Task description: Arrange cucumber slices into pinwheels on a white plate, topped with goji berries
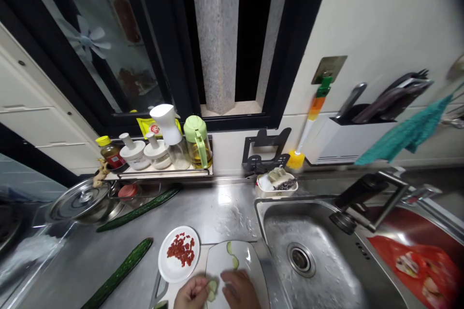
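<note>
My left hand [191, 293] pinches a few pale green cucumber slices [212, 290] at the left edge of a white plate [257, 277]. Over that same plate is my right hand [239, 291], slightly blurred, its thumb and fingers apart and nothing visible between them. Thin cucumber slices [232, 254] lie in a short curved row on the plate's far part. Just left stands a smaller white plate [164, 256] with small red dried berries [181, 249]. A cut cucumber end [161, 304] shows at the bottom edge, partly out of view.
Two long cucumbers [119, 273] [141, 210] lie on the steel counter at left. The sink [311, 231] is at right, its faucet [391, 198] beside a red bag [424, 270]. Behind stand a seasoning shelf [181, 172], oil jug [197, 142] and knife holder [351, 140].
</note>
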Tool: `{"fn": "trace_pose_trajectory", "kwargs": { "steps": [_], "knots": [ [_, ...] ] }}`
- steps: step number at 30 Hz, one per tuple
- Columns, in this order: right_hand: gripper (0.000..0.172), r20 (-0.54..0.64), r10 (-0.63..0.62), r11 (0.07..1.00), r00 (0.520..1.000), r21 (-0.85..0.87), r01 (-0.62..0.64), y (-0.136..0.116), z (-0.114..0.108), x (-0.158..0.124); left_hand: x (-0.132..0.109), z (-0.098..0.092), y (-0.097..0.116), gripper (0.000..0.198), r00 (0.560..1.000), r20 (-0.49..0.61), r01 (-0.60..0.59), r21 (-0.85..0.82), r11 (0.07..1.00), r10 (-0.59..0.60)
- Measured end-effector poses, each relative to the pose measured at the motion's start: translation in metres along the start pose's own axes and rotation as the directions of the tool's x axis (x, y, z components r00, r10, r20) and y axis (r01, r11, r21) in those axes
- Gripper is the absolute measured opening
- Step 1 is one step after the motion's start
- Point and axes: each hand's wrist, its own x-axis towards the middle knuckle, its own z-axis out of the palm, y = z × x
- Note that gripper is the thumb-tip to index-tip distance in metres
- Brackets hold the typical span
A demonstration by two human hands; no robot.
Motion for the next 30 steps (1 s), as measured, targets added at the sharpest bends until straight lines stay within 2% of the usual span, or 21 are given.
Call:
{"fn": "trace_pose_trajectory", "kwargs": {
  "steps": [3,6,9,13,16,19,22,25,27,30],
  "knots": [
    [0.022,0.052,0.222,0.943,0.974,0.242,-0.227,-0.017,-0.005,0.011,0.002,0.014,0.003,0.051,0.997,0.074,0.014,-0.081,0.997,-0.008],
    [0.012,0.106,0.295,0.89,0.95,0.33,-0.313,-0.027,-0.013,0.018,0.005,0.021,0.002,0.05,0.994,0.106,0.034,-0.125,0.992,-0.021],
    [0.009,0.125,0.315,0.865,0.941,0.369,-0.339,-0.029,-0.021,0.02,0.01,0.023,-0.002,0.056,0.975,0.175,0.156,-0.118,0.981,-0.134],
    [0.01,0.149,0.309,0.852,0.94,0.397,-0.342,-0.03,-0.031,0.018,0.013,0.026,-0.007,0.057,0.926,0.219,0.346,-0.16,0.925,-0.308],
    [0.01,0.153,0.312,0.863,0.938,0.368,-0.347,-0.033,-0.039,0.016,0.009,0.035,-0.003,0.045,0.872,0.237,0.479,-0.24,0.845,-0.427],
    [0.01,0.158,0.316,0.88,0.936,0.321,-0.351,-0.035,-0.046,0.015,0.003,0.044,0.009,0.029,0.813,0.271,0.582,-0.35,0.734,-0.515],
    [0.009,0.178,0.301,0.893,0.937,0.292,-0.343,-0.032,-0.051,0.014,0.0,0.048,0.022,0.023,0.836,0.246,0.547,-0.447,0.708,-0.491],
    [0.008,0.19,0.292,0.905,0.937,0.261,-0.335,-0.026,-0.054,0.015,0.005,0.048,0.024,0.036,0.858,0.205,0.513,-0.419,0.75,-0.472],
    [0.008,0.202,0.317,0.905,0.927,0.227,-0.359,-0.023,-0.054,0.016,0.011,0.046,0.019,0.044,0.89,0.172,0.455,-0.357,0.816,-0.422],
    [0.009,0.204,0.361,0.916,0.91,0.105,-0.387,-0.02,-0.057,0.021,0.018,0.044,0.009,0.04,0.964,0.131,0.251,-0.179,0.951,-0.23]
  ]
}}
